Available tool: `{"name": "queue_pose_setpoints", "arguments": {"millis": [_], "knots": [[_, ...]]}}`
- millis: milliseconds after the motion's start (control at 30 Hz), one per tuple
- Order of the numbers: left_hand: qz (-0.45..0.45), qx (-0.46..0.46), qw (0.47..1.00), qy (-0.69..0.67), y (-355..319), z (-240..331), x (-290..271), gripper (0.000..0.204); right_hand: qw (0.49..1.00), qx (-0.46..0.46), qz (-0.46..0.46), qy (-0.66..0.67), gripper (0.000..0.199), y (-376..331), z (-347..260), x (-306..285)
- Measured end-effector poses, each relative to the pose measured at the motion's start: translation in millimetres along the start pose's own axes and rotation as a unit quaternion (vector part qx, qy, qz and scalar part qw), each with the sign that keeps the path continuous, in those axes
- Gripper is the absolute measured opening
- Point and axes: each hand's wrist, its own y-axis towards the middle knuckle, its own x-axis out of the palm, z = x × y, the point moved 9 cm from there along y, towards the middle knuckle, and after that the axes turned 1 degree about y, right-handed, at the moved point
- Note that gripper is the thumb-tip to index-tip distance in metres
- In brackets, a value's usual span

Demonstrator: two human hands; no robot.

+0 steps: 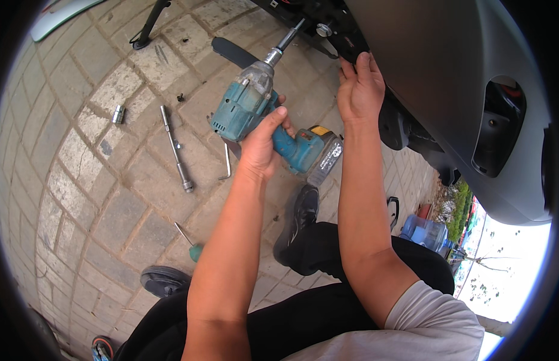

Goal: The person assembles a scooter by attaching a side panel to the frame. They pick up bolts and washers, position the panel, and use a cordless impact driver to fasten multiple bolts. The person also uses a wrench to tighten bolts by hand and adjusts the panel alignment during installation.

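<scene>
Teal cordless impact wrench [238,108] held above paving [129,210] in left hand [261,149], fingers wrapped round handle [284,143]; silver extension [285,41] points toward black bracket [350,37] beside grey body panel [436,60]. Right hand [360,96] raised to bracket's lower edge, fingers bent; cannot tell whether they grip it. Silver bolt head [323,29] on bracket. Left of wrench, on paving: short socket [117,114], long metal bar [176,150]. Nearer person: hex key [227,161], green-handled screwdriver [196,251].

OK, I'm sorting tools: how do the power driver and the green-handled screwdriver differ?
The power driver is in the left hand; the screwdriver lies on the paving. The power driver is big and bulky, the screwdriver small and slim. Both have metal shafts.
</scene>
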Motion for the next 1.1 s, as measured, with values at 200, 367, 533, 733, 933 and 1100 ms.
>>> {"name": "queue_pose_setpoints", "arguments": {"millis": [200,367,533,733,933,1100], "knots": [[-0.006,-0.009,1.000,0.002,-0.3,3.2,-1.0,0.035,0.998,0.042,0.051,-0.007,0.035,-7.5,0.3,-1.2],[0.000,-0.003,1.000,0.001,0.3,3.8,-2.9,0.033,0.998,0.042,0.043,-0.020,0.037,-6.9,-4.0,3.0],[0.007,-0.011,1.000,-0.004,0.4,3.4,-3.2,0.030,0.998,0.040,0.046,-0.004,0.035,-5.1,-2.1,0.1],[0.012,0.000,1.000,0.014,2.0,0.4,-2.1,0.029,0.999,0.029,0.038,-0.003,0.032,-3.3,-1.9,-1.3],[0.006,-0.010,1.000,-0.013,3.3,-0.3,-2.0,0.036,0.999,0.027,0.046,-0.010,0.032,-3.5,-1.2,-2.3],[0.014,0.022,1.000,0.016,3.6,2.3,1.2,0.038,0.998,0.038,0.048,-0.007,0.033,-4.7,-0.8,-1.4]]}}
